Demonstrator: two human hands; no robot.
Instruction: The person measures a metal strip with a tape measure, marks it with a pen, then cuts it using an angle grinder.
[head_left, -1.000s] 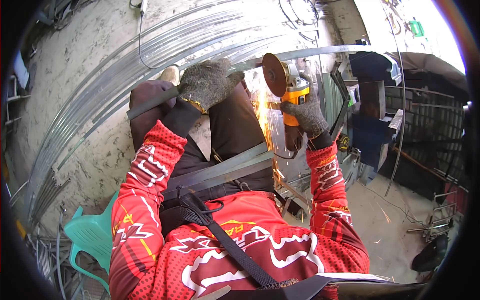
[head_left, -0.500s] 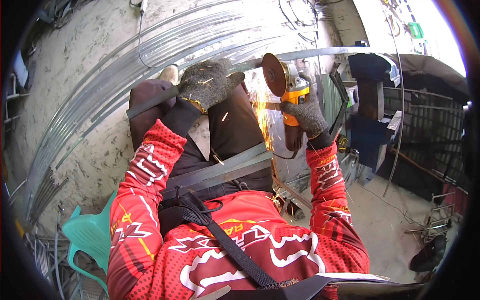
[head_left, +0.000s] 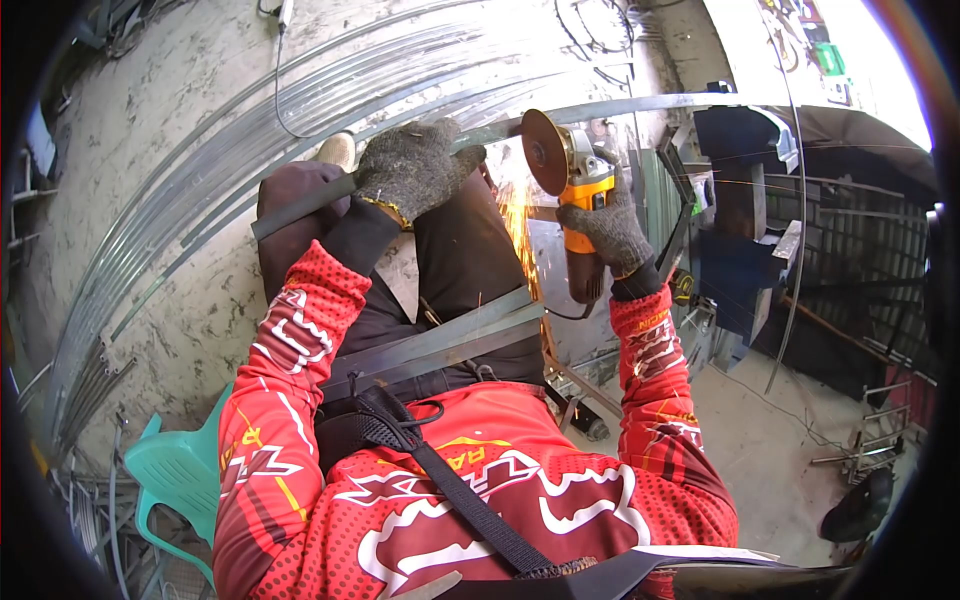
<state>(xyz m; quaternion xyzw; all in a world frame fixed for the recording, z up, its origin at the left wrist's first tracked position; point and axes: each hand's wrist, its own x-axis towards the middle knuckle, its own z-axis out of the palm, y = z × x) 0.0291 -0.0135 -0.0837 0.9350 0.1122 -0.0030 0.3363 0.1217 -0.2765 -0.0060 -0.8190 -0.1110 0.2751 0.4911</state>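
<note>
"Starting at your left, where does the metal bar (head_left: pixel 300 205) begin?"

"Its near end sticks out to the left of my left hand (head_left: pixel 415 170), above my bent left leg (head_left: pixel 298 190). From there it slants away from me, rising to the right."

"And the fingers of that hand?"

"Closed over the bar from above, in a gray knit glove. The tips curl out of sight, so I can't tell how they sit underneath. My thumb side faces right, along the bar's long axis."

"Anything nearer your body?"

"Loose metal strips (head_left: pixel 440 340) lie across my lap, well apart from my fingers."

"Further right?"

"Sparks (head_left: pixel 516 225) stream down toward me, just beside my right leg (head_left: pixel 465 245). Above them stands the disc (head_left: pixel 545 152), its plane crossing the bar's run rather than following it. I can't see the exact point of contact. A short stretch of bar separates my left thumb from the disc."

"So which hand is nearer the bar?"

"The left, since it's on it. My right hand (head_left: pixel 617 228) is off it, on the body-side of its line, with the fingers wrapped around the orange grinder (head_left: pixel 590 190). Beyond the disc, the bar reaches on to the far right, with neither hand on that part."
</note>
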